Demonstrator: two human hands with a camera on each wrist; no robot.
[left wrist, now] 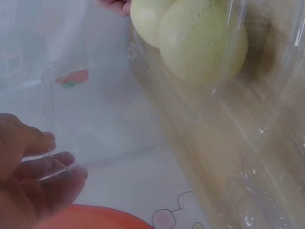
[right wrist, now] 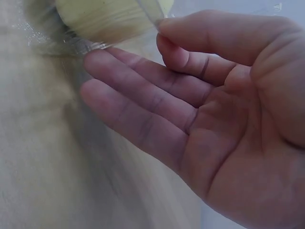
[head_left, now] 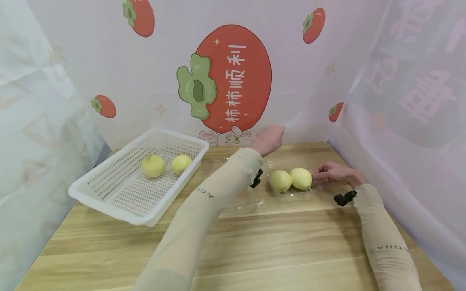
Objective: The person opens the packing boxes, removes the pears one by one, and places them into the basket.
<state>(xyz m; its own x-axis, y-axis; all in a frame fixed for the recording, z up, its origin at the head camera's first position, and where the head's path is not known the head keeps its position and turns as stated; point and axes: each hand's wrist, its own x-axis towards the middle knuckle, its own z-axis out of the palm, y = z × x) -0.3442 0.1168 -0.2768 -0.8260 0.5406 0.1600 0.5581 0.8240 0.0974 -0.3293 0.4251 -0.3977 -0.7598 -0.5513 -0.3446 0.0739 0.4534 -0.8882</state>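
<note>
A wood-grain table (head_left: 276, 250) fills the foreground, crossed by two cream sleeves (head_left: 387, 242) with lettering. On its left side sits a white plastic basket (head_left: 89, 202) with slotted walls, holding two yellow pears (head_left: 153, 166), well apart from the hands. Right of the middle, a clear plastic box (head_left: 295, 195) holds two more pears (head_left: 301, 178), side by side and touching. Just beside it, the right hand (head_left: 335, 173) pinches a clear edge between thumb and forefinger, the other fingers stretched out. Farther back, the left hand (head_left: 269, 139) has thumb and fingertips closed on the rim of a clear flap (left wrist: 109, 119). Behind everything hangs a pale backdrop (head_left: 291, 97) printed with red persimmons
</note>
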